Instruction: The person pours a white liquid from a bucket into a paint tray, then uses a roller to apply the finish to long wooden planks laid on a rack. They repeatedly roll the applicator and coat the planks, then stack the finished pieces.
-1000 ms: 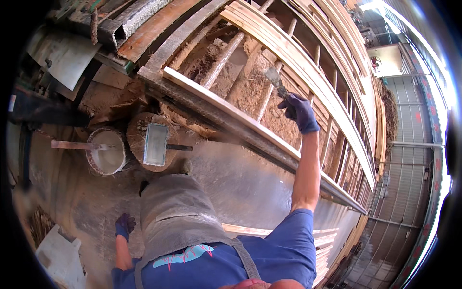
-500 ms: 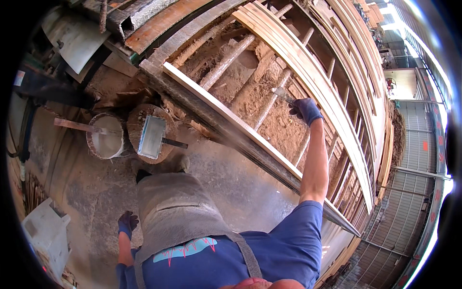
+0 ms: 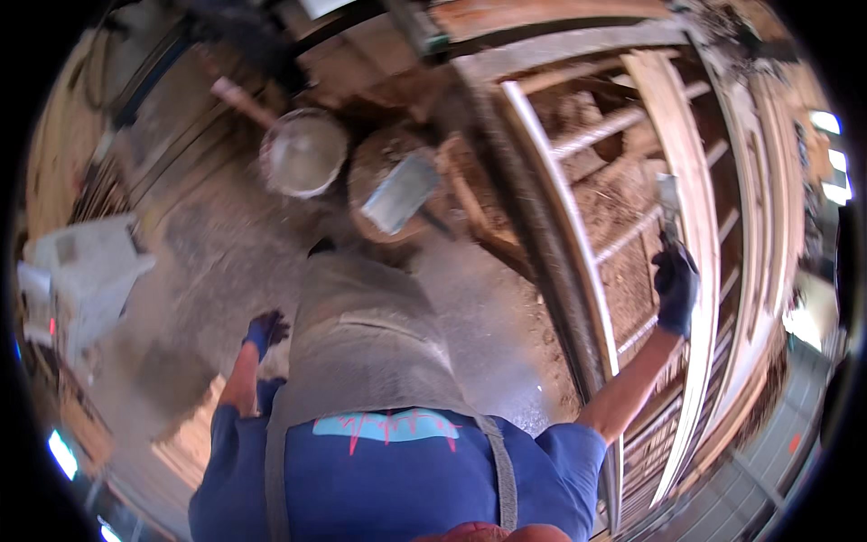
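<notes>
My right hand [image 3: 675, 285], in a dark blue glove, is closed around the handle of a flat brush [image 3: 667, 194] with a pale, wide end; motion blur hides its details. It is held over the rack, beside long pale wooden strips [image 3: 675, 126] lying side by side across the rack's bars. One separate strip [image 3: 562, 194] runs along the rack's near side. Down at my left side, my gloved left hand [image 3: 267, 331] hangs with its fingers apart and holds nothing.
A round bucket [image 3: 340, 172] of pale liquid, with a wooden stick [image 3: 242, 101] in it, stands ahead. Beside it a stump [image 3: 363, 163] bears a flat rectangular tool [image 3: 400, 194] with a dark handle. A white plastic container [image 3: 86, 271] is at left. Sawdust [image 3: 623, 212] lies beneath the bars.
My view has swung to the left, so the bucket, stump and rack appear farther right. My right hand keeps the brush, whose pale end now points forward beside the strips. The left hand stays empty.
</notes>
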Motion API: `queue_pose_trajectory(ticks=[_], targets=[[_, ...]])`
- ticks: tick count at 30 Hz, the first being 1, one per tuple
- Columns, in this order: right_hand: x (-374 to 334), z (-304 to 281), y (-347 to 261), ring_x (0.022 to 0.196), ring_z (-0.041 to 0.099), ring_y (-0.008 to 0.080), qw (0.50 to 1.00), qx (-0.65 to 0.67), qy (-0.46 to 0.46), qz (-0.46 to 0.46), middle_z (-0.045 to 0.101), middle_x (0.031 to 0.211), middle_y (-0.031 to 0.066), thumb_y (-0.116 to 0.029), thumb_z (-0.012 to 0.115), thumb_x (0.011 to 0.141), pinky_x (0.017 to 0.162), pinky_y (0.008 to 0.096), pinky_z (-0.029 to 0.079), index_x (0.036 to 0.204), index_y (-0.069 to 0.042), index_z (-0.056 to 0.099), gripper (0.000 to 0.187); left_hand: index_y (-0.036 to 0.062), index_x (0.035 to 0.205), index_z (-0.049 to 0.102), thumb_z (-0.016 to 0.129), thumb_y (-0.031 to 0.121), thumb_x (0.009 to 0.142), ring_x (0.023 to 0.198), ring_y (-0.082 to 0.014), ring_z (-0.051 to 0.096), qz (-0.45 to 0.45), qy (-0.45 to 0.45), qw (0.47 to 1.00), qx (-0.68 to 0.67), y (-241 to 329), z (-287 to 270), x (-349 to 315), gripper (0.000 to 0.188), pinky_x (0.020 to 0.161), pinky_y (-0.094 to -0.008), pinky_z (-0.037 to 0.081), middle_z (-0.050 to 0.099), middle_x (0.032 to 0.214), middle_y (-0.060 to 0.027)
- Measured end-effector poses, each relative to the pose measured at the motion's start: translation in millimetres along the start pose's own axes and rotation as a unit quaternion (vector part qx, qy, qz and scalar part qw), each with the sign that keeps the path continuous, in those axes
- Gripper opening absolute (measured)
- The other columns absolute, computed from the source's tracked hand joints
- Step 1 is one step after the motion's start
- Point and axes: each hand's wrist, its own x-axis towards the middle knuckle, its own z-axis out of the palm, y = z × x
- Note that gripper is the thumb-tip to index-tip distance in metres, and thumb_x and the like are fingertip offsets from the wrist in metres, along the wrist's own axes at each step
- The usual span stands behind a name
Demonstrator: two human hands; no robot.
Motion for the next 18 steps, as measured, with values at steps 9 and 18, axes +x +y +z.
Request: queue_pose_trajectory(ticks=[9, 18], targets=[[-103, 267, 53, 0.06, 0.055, 0.0085, 0.984, -0.014, -0.152, 0.09, 0.069, 0.083, 0.0082, -0.028, 0.057, 0.096, 0.056, 0.0229, 0.045, 0.124, -0.001, 0.06, 0.039, 0.0099, 0.123, 0.056, 0.047, 0.046, 0.096, 0.079, -0.0228, 0.068, -0.02, -0.026, 0.993, 0.114, 107, -62, 23, 0.046, 0.063, -0.0362, 0.049, 0.069, 0.106, -0.013], [-162, 423, 178, 0.087, 0.063, 0.0376, 0.889, -0.424, -0.118, -0.126, 0.066, 0.094, 0.0179, -0.02, 0.058, 0.086, 0.076, 0.0464, 0.051, 0.111, -0.016, 0.066, 0.027, 0.008, 0.112, 0.061, 0.056, 0.042, 0.093, 0.074, -0.0216, 0.068, 0.045, -0.04, 0.994, 0.089, 233, -128, 80, 0.039, 0.063, -0.0327, 0.054, 0.07, 0.095, -0.0127]])
